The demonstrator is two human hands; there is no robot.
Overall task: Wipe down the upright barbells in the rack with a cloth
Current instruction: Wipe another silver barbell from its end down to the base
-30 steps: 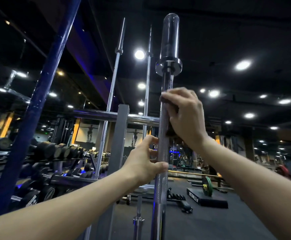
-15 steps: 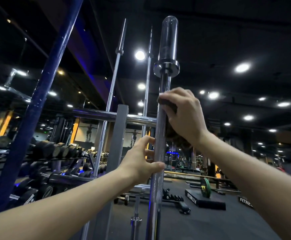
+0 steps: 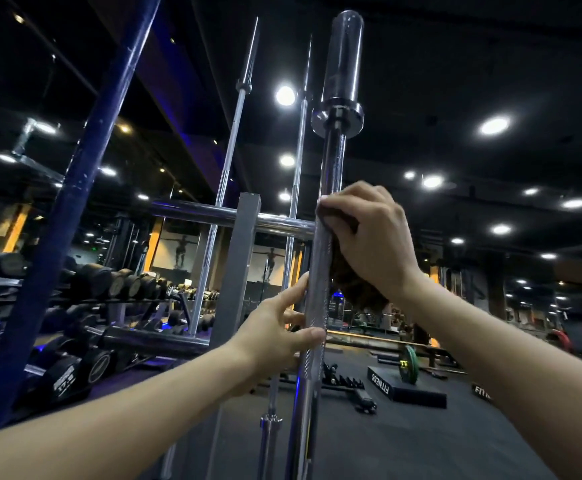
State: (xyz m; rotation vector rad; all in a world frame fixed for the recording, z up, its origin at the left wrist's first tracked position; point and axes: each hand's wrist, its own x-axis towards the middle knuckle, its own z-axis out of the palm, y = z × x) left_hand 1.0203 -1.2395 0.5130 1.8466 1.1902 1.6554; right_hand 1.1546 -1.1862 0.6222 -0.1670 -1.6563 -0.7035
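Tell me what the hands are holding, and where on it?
The left hand grips the nearest barbell on its knurled shaft; the right hand holds a dark cloth against the shaft higher up.

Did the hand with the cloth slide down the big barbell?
Yes. The right hand with the cloth has slid down the barbell, further below its collar and closer to the left hand.

A dumbbell rack (image 3: 75, 306) lined with dark dumbbells runs along the left, behind a slanted blue post (image 3: 75, 188). On the dark floor (image 3: 421, 438) to the right sits a black box marked FITNESS (image 3: 404, 388), with a green weight plate (image 3: 409, 368) standing just behind it. Round ceiling lights (image 3: 494, 125) glow overhead.
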